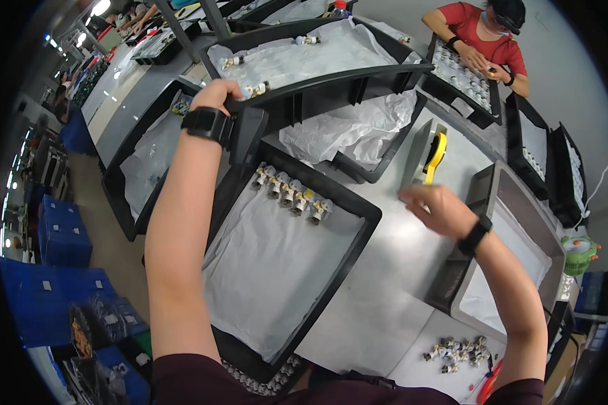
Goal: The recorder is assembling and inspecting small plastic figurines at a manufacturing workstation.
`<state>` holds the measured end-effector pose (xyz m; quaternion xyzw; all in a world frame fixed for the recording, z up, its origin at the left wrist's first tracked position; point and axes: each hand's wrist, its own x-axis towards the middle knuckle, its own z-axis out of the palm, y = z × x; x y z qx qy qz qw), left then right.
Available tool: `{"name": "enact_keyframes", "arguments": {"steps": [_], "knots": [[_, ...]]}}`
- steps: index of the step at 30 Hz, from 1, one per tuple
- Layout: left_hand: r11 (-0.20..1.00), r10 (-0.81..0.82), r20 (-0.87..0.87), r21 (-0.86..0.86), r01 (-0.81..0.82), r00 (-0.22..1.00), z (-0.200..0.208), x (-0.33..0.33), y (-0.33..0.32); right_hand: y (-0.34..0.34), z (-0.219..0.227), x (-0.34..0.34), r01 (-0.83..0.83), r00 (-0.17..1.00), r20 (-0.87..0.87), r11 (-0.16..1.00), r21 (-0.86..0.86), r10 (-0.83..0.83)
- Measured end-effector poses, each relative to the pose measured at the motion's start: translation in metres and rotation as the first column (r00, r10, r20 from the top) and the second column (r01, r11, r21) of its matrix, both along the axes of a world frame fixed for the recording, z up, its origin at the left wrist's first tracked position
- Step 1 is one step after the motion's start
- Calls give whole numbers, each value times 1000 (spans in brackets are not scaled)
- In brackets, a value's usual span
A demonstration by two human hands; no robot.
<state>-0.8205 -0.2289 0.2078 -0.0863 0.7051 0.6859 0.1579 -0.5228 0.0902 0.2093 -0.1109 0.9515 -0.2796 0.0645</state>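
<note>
My left hand (pixel 215 96) is closed on the near left corner of a raised black tray (pixel 344 77), lined with white sheet. A few small white-and-metal fittings (pixel 255 90) lie inside it, one beside my fingers. My right hand (pixel 444 210) hovers over the metal table, fingers curled together just below a grey tape dispenser with a yellow roll (pixel 436 154). Anything between those fingers is too small to make out. In front of me, another lined black tray (pixel 294 270) holds a row of several similar fittings (pixel 292 192) along its far end.
A grey bin (pixel 500 260) stands at right, with a pile of loose fittings (pixel 459 352) near it and a red-handled tool (pixel 490 383). Crumpled white sheet (pixel 355 131) fills a tray beneath the raised one. Across the table, a person in red (pixel 483 47) handles parts over a filled tray.
</note>
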Motion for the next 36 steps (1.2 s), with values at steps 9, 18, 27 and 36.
{"name": "enact_keyframes", "arguments": {"steps": [9,18,27,36], "knots": [[992,67,71,103,-74,995,43,24,11,-65,-48,-116,-151,944,-179,844,515,278],[988,121,89,85,-129,989,45,29,20,-5,-21,-85,-114,839,-534,993,7,100],[964,104,104,232,-126,989,-25,13,-7,76,17,18,490,708,144,333,-806,-692],[944,226,57,233,-233,973,-50,40,3,142,48,105,268,446,86,41,-962,-891]]}}
